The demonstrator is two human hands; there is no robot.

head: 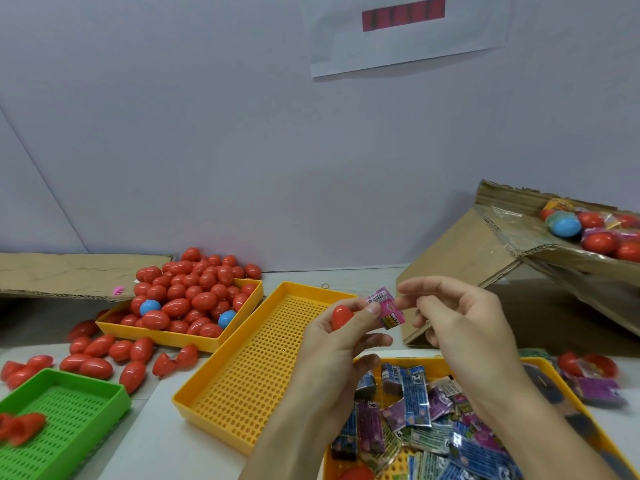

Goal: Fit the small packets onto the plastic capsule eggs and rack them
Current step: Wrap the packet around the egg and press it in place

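Note:
My left hand (337, 344) grips a red capsule egg (341, 316) above the perforated yellow tray (242, 379). The thumb of that hand also pins a small pink packet (387, 308) against the egg. My right hand (457, 323) is just right of the packet, fingers curled, fingertips at the packet's upper edge; whether they pinch it is unclear. Below both hands a yellow tray (568, 382) holds several blue and purple packets (420, 396).
A yellow bin (166, 336) heaped with red eggs and two blue ones sits at left, with loose red eggs (100, 346) spilled around it. A green perforated tray (69, 410) lies at lower left. A tilted cardboard box (485, 258) with eggs stands at right.

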